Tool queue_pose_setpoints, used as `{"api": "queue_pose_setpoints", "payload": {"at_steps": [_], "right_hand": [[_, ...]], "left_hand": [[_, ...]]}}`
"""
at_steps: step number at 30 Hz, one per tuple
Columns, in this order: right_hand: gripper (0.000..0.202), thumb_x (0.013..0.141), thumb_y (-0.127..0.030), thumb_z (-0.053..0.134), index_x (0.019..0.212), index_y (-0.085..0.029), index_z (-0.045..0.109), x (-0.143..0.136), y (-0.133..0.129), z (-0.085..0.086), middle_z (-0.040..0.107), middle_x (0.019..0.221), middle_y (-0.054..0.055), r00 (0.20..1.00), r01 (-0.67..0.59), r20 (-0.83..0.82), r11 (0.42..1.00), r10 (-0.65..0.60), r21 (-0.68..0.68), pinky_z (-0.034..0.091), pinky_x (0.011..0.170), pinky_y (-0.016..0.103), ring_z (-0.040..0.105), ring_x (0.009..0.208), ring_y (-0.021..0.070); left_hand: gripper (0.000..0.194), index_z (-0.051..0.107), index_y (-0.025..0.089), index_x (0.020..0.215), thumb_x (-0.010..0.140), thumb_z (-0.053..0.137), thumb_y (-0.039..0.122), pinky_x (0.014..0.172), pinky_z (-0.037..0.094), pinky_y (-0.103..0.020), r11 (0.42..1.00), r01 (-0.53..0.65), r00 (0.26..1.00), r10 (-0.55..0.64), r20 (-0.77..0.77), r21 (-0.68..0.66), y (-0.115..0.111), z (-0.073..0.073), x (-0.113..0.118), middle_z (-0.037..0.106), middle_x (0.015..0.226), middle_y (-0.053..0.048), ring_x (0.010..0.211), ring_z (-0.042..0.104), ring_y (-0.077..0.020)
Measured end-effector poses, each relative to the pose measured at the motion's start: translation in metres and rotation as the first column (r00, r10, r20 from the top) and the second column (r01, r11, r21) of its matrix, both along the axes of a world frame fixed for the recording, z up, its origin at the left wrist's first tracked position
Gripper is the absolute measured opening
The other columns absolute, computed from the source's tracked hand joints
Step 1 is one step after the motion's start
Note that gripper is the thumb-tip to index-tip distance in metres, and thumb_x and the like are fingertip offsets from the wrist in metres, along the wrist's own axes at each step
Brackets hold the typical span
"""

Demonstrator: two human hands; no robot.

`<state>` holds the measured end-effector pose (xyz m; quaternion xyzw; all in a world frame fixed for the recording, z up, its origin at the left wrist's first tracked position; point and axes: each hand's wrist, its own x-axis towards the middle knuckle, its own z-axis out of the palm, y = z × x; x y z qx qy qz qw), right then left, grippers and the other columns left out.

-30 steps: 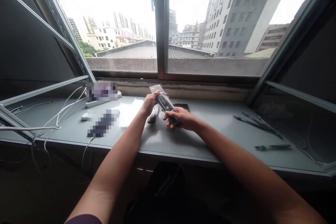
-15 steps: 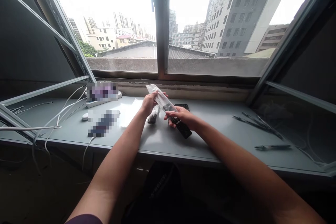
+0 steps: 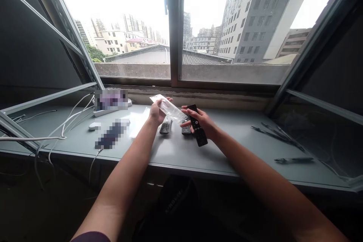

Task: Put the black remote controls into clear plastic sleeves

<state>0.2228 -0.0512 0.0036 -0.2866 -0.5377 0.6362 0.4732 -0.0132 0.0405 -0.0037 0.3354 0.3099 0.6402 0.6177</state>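
Observation:
My left hand (image 3: 158,112) holds a clear plastic bag (image 3: 172,111), which stretches from its fingers toward the right. In my right hand (image 3: 204,121) is a black remote control (image 3: 200,132), tilted and out of the bag. Beneath and between the hands, another dark remote (image 3: 186,127) lies on the grey table (image 3: 221,155), partly hidden by my right fingers. A dark remote in clear wrapping (image 3: 165,126) rests on the table just right of my left wrist.
White cables (image 3: 64,128) and a power strip (image 3: 113,109) are at the left, with a blurred-out dark object (image 3: 112,135) in front. Dark pen-like items (image 3: 293,160) and thin cables (image 3: 278,134) lie at the right. A window frame (image 3: 176,26) rises behind.
The remote has come out of the bag and sits apart in my right hand. My left hand has shifted slightly left with the bag, uncovering more of the remotes on the table.

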Motion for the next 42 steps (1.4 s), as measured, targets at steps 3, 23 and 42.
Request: {"api": "queue_pose_setpoints", "payload": {"at_steps": [3, 23, 42], "right_hand": [[0.057, 0.095, -0.052, 0.083, 0.141, -0.019, 0.071, 0.003, -0.004, 0.001, 0.083, 0.098, 0.012, 0.972, -0.193, 0.127, 0.98, 0.199, -0.058, 0.051, 0.039, 0.022, 0.079, 0.06, 0.0216], [0.048, 0.095, -0.048, 0.086, 0.132, -0.018, 0.081, 0.006, -0.012, 0.001, 0.074, 0.147, 0.019, 0.848, -0.448, 0.285, 0.892, 0.446, -0.062, 0.057, 0.047, 0.022, 0.086, 0.09, 0.0288], [0.045, 0.099, -0.046, 0.081, 0.134, -0.018, 0.076, 0.007, -0.005, -0.002, 0.072, 0.149, 0.021, 0.925, -0.327, 0.22, 0.944, 0.31, 0.045, 0.056, 0.045, 0.022, 0.085, 0.082, 0.0255]], "left_hand": [[0.034, 0.079, 0.013, 0.114, 0.098, 0.059, 0.035, 0.086, 0.063, -0.04, 0.993, 0.112, 0.989, -0.115, -0.095, -0.041, -0.005, 0.0, 0.009, 0.083, 0.113, -0.018, 0.098, 0.078, -0.0296], [0.04, 0.072, 0.011, 0.128, 0.111, 0.043, 0.032, 0.089, 0.062, -0.032, 0.988, -0.028, 0.999, 0.024, -0.031, -0.153, -0.002, 0.002, -0.001, 0.082, 0.124, -0.016, 0.103, 0.078, -0.0227], [0.071, 0.062, 0.017, 0.14, 0.073, 0.081, 0.01, 0.076, 0.055, -0.029, 0.96, -0.278, 0.765, 0.236, -0.6, 0.023, -0.009, 0.02, -0.056, 0.082, 0.106, -0.011, 0.088, 0.074, -0.0188]]}}
